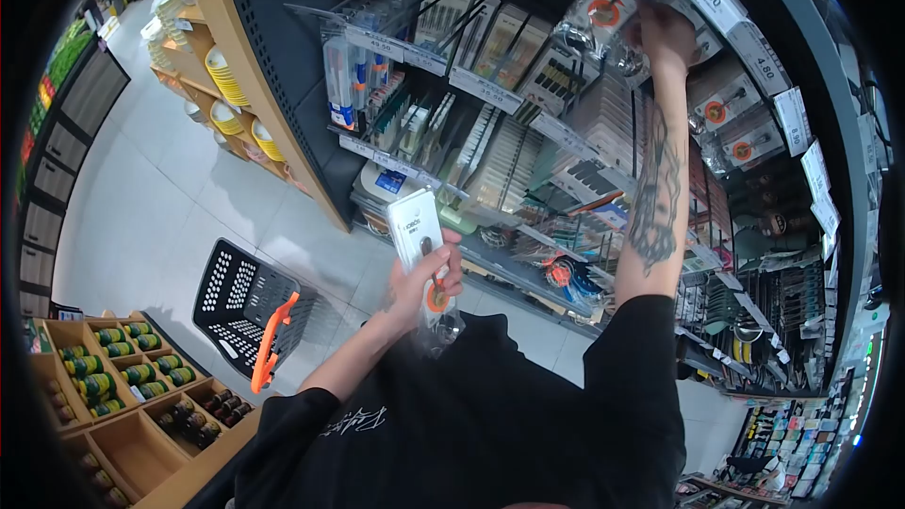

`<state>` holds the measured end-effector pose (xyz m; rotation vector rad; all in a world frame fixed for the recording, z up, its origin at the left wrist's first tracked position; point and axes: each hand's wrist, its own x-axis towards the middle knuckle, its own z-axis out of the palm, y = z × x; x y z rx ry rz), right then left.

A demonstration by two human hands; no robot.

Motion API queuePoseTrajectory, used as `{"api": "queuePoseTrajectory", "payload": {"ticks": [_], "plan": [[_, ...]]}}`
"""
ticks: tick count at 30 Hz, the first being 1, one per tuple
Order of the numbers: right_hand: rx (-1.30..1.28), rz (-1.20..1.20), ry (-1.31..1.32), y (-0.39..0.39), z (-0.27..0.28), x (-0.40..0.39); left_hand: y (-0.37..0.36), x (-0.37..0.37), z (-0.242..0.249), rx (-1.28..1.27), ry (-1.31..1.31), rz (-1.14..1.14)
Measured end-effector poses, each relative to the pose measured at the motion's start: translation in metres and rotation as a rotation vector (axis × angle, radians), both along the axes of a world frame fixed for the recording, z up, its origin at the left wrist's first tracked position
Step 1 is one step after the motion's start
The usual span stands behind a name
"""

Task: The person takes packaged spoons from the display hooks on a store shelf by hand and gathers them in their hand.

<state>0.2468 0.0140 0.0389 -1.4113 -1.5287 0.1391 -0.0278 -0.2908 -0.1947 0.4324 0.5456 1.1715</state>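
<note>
My left hand (429,283) is closed around packaged spoons (415,224) in front of my chest. Their white card faces up, with a dark spoon and an orange round print, and clear plastic hangs below my fingers. My right arm reaches up to the shelf's upper row. There, my right hand (667,33) has its fingers curled at a similar clear pack; the fingertips are partly hidden. Beside it on the left hang packs with dark spoons and orange discs (608,9). More such packs (721,111) hang below and right of the hand.
Boxed cutlery (504,42) and other packaged utensils fill the rack's tiers, edged by price-tag strips (485,90). A black shopping basket (240,297) with an orange handle (276,339) is on the floor at left. Wooden shelves hold yellow bowls (226,80); a wooden crate (141,448) holds jars.
</note>
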Motion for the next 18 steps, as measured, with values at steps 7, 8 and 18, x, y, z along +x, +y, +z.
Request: {"api": "queuePoseTrajectory", "payload": {"ticks": [7,8,18], "plan": [[0.167,0.121,0.031,-0.072,-0.035,-0.034,0.004,-0.004,0.002,0.033,-0.241,-0.005],[0.143,0.139,0.074,-0.093,-0.049,-0.041,0.007,-0.006,0.003,0.028,-0.250,-0.010],[-0.628,0.583,0.617,-0.253,-0.200,-0.111,0.015,-0.003,0.017,-0.143,0.025,0.034]]}}
